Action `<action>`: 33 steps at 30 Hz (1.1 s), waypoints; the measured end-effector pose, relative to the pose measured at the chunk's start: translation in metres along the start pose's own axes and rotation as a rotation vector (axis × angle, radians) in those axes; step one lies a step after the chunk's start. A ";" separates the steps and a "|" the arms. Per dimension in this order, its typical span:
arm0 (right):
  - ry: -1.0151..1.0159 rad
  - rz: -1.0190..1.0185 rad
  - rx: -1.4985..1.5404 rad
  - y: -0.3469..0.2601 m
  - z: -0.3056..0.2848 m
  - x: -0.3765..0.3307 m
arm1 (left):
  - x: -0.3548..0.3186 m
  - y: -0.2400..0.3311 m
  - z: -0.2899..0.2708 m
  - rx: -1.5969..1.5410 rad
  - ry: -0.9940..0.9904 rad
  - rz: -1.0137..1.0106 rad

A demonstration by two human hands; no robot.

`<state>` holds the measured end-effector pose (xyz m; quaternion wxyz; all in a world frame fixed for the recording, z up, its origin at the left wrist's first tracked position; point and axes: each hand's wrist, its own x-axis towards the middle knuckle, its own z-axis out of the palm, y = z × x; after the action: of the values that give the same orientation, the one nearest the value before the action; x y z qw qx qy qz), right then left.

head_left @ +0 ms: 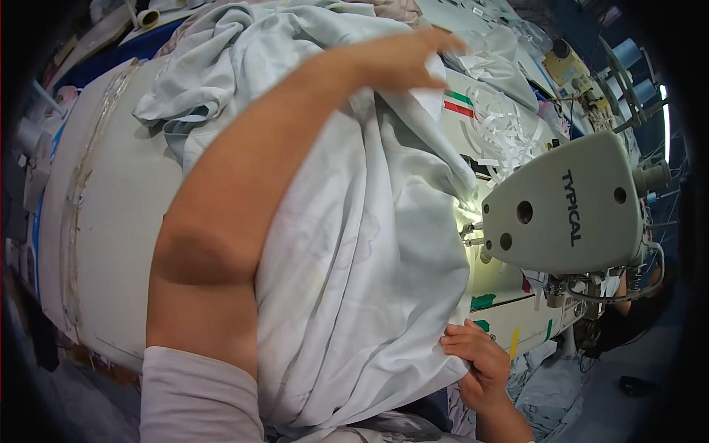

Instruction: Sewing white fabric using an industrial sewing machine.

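Cloth (332, 244), pale grey-white and deeply folded, covers the middle of the pale tabletop (111, 221), running from twelve o'clock down to six, its right edge reaching the lit needle area (470, 230) of the sewing machine (565, 203) at three o'clock. The left arm comes in from seven o'clock out of a light sleeve (199, 395) and crosses above the fabric; the left hand (406, 60) is just short of one o'clock, slightly blurred, thumb and fingers parted with a gap between them — whether it touches the cloth below, I cannot tell. Between four and five o'clock, the right hand (484, 362) grips the near right edge of the cloth, fingers curled over the top and thumb lower down. Two short strips, a green tape (459, 97) and a red tape (459, 109), lie between one and two o'clock, just beside a loose tangle of white ribbon (509, 133) at two. At four o'clock, green patches (484, 301) and a yellow strip (515, 343) mark the surface near the right hand — the yellow one farther out.
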<state>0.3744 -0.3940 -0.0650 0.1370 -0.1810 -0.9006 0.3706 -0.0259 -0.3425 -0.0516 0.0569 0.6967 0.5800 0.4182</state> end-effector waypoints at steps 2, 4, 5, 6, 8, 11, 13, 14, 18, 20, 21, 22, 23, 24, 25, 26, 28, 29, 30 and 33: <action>-0.008 -0.009 0.013 -0.003 -0.001 -0.001 | -0.015 0.023 0.054 0.032 -0.220 0.029; -0.046 -0.026 0.008 -0.002 -0.004 -0.005 | -0.008 0.052 0.052 0.071 -0.596 -0.138; -0.036 -0.021 0.003 -0.002 -0.005 -0.008 | -0.004 0.043 0.056 0.166 -0.466 -0.122; -0.033 -0.027 0.001 -0.003 -0.004 -0.010 | -0.004 0.020 0.059 0.265 -0.333 -0.112; -0.036 -0.049 0.024 -0.008 0.003 -0.015 | -0.017 -0.049 0.016 0.457 0.240 -0.247; -0.063 -0.099 -0.001 -0.011 0.005 -0.031 | -0.052 -0.075 -0.037 0.280 0.467 -0.638; 0.033 -0.031 0.001 -0.024 0.005 -0.048 | -0.080 -0.068 -0.050 0.131 0.427 -0.545; 0.144 0.082 -0.046 -0.023 0.002 -0.061 | -0.078 -0.002 -0.042 -0.134 0.309 -0.736; 0.089 0.276 0.249 -0.009 0.009 -0.130 | -0.216 0.111 -0.092 0.355 0.232 -0.798; -0.035 0.478 0.477 0.002 0.027 -0.148 | -0.327 0.154 -0.083 0.413 0.120 -0.861; -0.084 0.601 0.679 0.007 0.038 -0.151 | -0.374 0.177 -0.064 0.259 0.147 -0.907; -0.119 0.728 0.871 0.014 0.046 -0.150 | -0.369 0.222 -0.038 0.328 0.097 -0.863; -0.081 0.683 0.938 0.015 0.056 -0.145 | -0.372 0.260 -0.020 0.420 0.110 -0.909; -0.031 0.647 0.988 0.019 0.067 -0.137 | -0.376 0.280 0.002 0.572 0.108 -0.923; -0.041 0.566 1.133 0.023 0.077 -0.123 | -0.381 0.285 0.024 0.681 0.238 -0.921; -0.050 0.484 1.275 0.024 0.084 -0.112 | -0.388 0.290 0.040 0.787 0.368 -0.913; -0.107 0.471 1.458 0.020 0.102 -0.106 | -0.394 0.300 0.046 0.894 0.312 -0.884; -0.281 0.510 1.556 0.016 0.111 -0.106 | -0.396 0.302 0.048 0.976 0.258 -0.854; -0.452 0.549 1.644 0.016 0.117 -0.108 | -0.402 0.300 0.051 0.984 0.260 -0.839; -0.785 0.528 1.222 0.007 0.145 -0.137 | -0.439 0.284 0.041 0.282 0.657 -0.901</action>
<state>0.4442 -0.5376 -0.1850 -0.2097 -0.1372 -0.4457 0.8594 0.2265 -0.7926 -0.1450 -0.0471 0.2151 0.8569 0.4660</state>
